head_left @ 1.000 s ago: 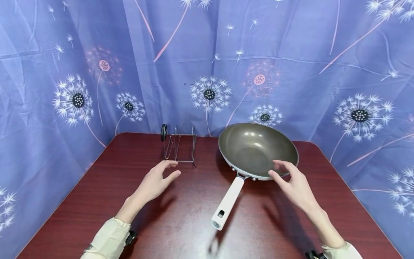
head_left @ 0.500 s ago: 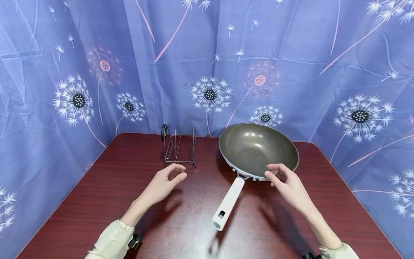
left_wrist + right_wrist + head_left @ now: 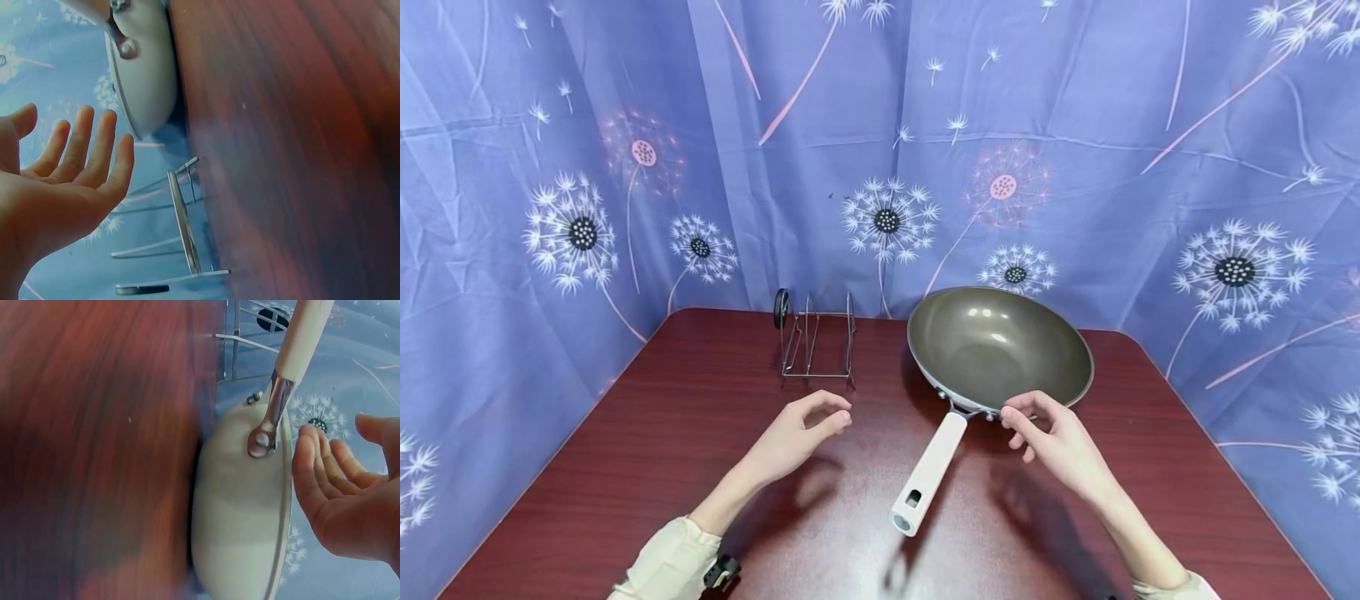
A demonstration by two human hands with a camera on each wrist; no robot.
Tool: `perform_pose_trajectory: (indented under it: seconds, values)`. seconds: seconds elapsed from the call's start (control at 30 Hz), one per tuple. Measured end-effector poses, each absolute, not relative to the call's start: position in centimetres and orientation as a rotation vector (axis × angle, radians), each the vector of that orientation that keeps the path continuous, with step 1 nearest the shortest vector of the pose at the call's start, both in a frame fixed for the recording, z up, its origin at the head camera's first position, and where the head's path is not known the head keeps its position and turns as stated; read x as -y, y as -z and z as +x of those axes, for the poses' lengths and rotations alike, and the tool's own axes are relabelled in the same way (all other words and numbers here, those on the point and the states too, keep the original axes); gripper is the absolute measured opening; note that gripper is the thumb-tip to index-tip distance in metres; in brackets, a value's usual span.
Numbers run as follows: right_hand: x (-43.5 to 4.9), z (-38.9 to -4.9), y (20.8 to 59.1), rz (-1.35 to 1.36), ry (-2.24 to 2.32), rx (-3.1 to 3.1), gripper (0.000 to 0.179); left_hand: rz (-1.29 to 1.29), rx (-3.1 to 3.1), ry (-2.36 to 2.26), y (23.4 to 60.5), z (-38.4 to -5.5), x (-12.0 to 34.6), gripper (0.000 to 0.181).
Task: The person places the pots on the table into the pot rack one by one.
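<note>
A frying pan with a dark inside, a pale outside and a white handle sits at the back right of the table, its handle pointing toward me. Left of it stands a wire rack with a black round piece at one end. My left hand hovers in front of the rack, fingers loosely bent, holding nothing. Near the pan's front rim hangs my right hand, relaxed and bare. In the right wrist view, its fingers stay beside the pan's rim; whether they touch it I cannot tell.
The dark red wooden table carries the pan and the rack. A blue curtain with dandelion prints hangs close behind the table and along both sides.
My left hand has moved right and toward me. The right hand has drifted left and toward me, closer to the pan's handle. Pan and rack have not moved.
</note>
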State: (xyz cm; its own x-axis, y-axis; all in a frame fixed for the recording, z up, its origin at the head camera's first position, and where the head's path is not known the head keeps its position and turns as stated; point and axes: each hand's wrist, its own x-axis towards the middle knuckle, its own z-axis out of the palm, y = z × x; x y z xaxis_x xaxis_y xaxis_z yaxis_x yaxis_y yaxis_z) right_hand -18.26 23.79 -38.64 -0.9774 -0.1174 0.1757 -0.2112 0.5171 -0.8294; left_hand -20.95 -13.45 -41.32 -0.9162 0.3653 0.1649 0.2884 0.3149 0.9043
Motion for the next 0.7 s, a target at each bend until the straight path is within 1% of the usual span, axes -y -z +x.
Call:
perform_pose_trajectory:
  seconds: [0.23, 0.47, 0.7]
  values:
    - [-22.7, -18.0, 39.2, 0.286, -1.606, 2.663, 0.031, 0.654, -2.300, -1.752, 41.0, -19.9, 11.9, 0.027]
    - [-21.9, -17.9, 39.2, 0.253, -1.695, 2.666, 0.035, 0.731, -2.212, -1.760, 40.4, -19.2, 10.7, 0.027]
    - [-21.3, -17.8, 39.2, 0.263, -1.760, 2.660, 0.037, 0.692, -2.133, -1.785, 40.7, -18.7, 10.1, 0.028]
